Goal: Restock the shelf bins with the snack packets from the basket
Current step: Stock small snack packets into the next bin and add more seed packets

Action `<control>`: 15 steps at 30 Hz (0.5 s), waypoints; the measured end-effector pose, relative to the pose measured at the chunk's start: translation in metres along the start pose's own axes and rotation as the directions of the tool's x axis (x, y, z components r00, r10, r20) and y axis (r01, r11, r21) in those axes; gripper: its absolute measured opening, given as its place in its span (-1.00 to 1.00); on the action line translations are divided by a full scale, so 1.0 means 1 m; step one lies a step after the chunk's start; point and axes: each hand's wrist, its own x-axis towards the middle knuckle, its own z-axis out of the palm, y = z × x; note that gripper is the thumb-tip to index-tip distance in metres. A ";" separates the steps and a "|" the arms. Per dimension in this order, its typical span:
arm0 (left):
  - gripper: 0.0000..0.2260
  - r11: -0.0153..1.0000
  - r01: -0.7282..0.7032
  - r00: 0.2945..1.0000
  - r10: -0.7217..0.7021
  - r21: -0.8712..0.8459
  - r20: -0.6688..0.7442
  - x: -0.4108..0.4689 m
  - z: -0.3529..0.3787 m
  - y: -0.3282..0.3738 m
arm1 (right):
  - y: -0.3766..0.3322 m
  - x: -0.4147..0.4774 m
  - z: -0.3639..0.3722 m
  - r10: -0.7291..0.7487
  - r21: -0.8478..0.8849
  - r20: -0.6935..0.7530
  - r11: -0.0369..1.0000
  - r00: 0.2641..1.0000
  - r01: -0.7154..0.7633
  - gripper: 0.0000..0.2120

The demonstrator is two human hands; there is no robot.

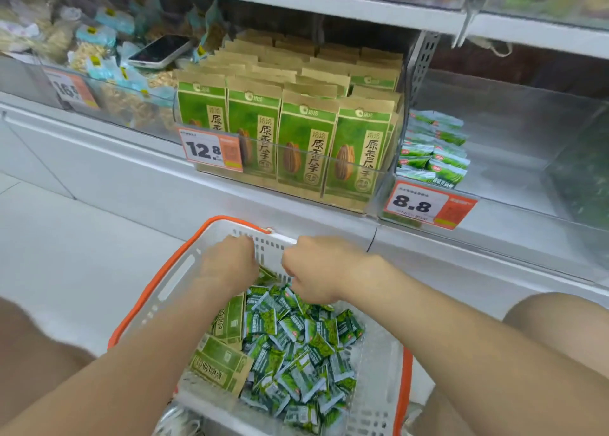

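1. Since only the head view is available, all of this reads from it: both hands are down in the far end of the basket [178,277], which sits on the floor below the shelf.
2. Left hand [227,264] and right hand [316,271]: fingers curl down into the pile with the tips hidden. A green packet edge [267,274] shows between them, but I can't tell whether either hand actually grips anything.
3. Stock: small green packets [296,353] fill most of the basket, and a few larger kraft packets [220,366] lie on its left side.
4. Targets: the bin tagged 12.8 [211,150] looks full of large packets [306,145]. The right bin tagged 8.8 [418,203] holds only a small stack of matching green packets [431,152], with lots of room.
5. Step, as I judge it: gathering a handful, with the transfer not yet begun.
6. The next move calls for a secure scoop, a lift clear of the basket rim, then up and right over the right bin's clear front wall.
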 end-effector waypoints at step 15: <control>-0.33 0.972 0.226 0.880 -0.232 0.064 0.414 0.025 0.112 -0.073 | -0.008 0.058 0.030 -0.043 0.002 0.209 0.999 0.977 0.044 -0.94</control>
